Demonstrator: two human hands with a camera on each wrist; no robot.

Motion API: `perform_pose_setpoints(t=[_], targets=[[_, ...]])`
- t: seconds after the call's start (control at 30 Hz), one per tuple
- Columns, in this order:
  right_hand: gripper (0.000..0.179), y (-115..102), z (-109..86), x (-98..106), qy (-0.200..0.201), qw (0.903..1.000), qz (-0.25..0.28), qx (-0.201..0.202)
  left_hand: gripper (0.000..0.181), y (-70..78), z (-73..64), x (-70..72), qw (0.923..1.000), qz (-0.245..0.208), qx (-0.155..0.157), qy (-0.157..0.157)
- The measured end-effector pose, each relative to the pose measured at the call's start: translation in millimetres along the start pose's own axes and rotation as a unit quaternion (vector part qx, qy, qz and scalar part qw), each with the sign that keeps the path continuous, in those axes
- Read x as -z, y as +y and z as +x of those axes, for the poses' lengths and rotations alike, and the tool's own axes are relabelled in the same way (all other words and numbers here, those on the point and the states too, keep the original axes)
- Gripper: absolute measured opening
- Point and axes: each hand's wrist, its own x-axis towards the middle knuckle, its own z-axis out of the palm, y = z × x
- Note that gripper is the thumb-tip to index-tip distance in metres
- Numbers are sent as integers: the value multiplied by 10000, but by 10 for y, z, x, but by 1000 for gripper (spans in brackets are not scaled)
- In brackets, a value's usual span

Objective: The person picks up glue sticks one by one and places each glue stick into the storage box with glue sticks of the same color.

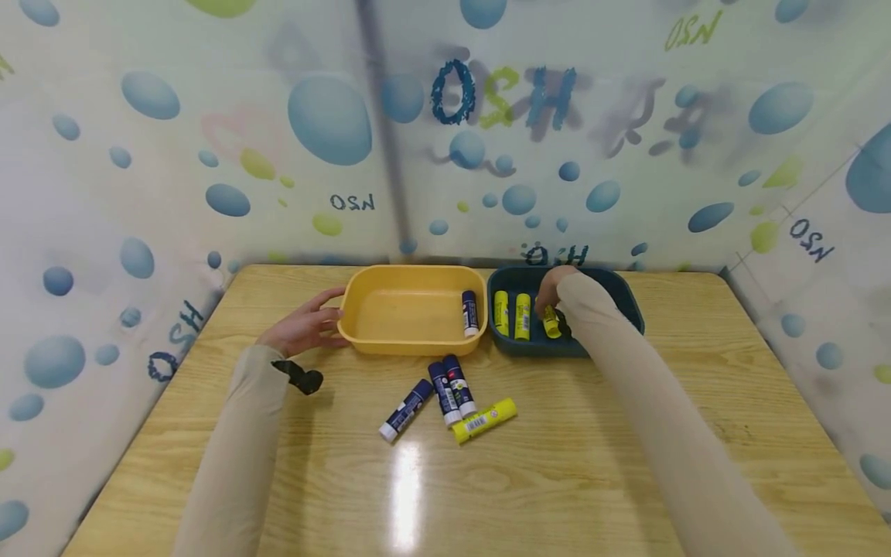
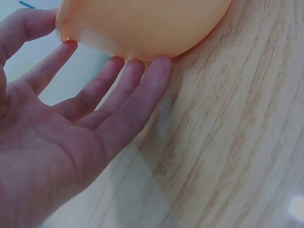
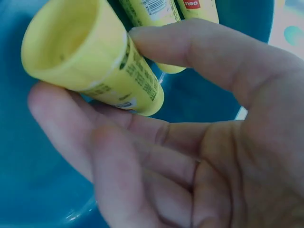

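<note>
My right hand point(image 1: 554, 286) is inside the dark teal bin point(image 1: 543, 350), with a yellow glue stick point(image 3: 102, 61) between thumb and curled fingers. Two more yellow glue sticks point(image 1: 501, 313) stand side by side at the bin's left. My left hand point(image 1: 304, 325) touches the outer left wall of the orange bin point(image 1: 411, 348); in the left wrist view its fingertips point(image 2: 161, 66) rest along that wall, fingers fairly straight. One navy glue stick with a white end point(image 1: 469, 313) leans in the orange bin's right side.
In front of the bins lie three navy-and-white glue sticks point(image 1: 406, 410) and a yellow glue stick point(image 1: 485, 420) on the wooden table point(image 1: 334, 487). The two bins stand side by side near the back edge, before a patterned curtain point(image 1: 445, 186).
</note>
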Motion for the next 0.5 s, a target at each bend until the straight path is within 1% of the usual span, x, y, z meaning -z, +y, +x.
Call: perform_pose_setpoints(t=[0.1, 0.13, 0.17, 0.2, 0.23, 0.33, 0.37, 0.4, 0.43, 0.47, 0.5], targets=[[51, -32, 45, -9, 126, 9994, 279, -131, 61, -1, -7, -9, 10000, 32, -26, -10], [52, -42, 67, -9, 138, 9995, 248, -153, 61, -1, -9, -14, 10000, 42, -30, -8], [54, -29, 149, 0, 146, 9996, 168, -170, 61, -1, -11, -16, 10000, 42, -26, 1], [56, -39, 181, 7, 114, 9996, 147, -219, 61, -2, -13, -17, 10000, 40, -22, 7], [57, -14, 287, 13, 91, 9995, 166, -268, 61, -3, -14, -17, 10000, 40, -21, 10], [60, -32, 362, 21, -68, 9994, 5, -335, 61, -4, -17, -15, 10000, 39, -16, 25], [60, -31, 384, 27, -76, 9992, 84, -393, 61, -3, -19, -17, 10000, 40, -17, 29], [58, -60, 325, 15, -93, 9989, 153, -424, 61, -2, -19, -18, 10000, 33, -15, 27], [56, -64, 307, 7, -58, 9987, 236, -437, 61, 0, -20, -19, 10000, 33, -10, 31], [53, -95, 226, 1, -111, 9990, 197, -398, 61, 2, -20, -21, 10000, 34, -7, 38], [48, -98, 198, -7, -177, 9991, 158, -361, 61, 3, -19, -21, 10000, 49, -7, 41]])
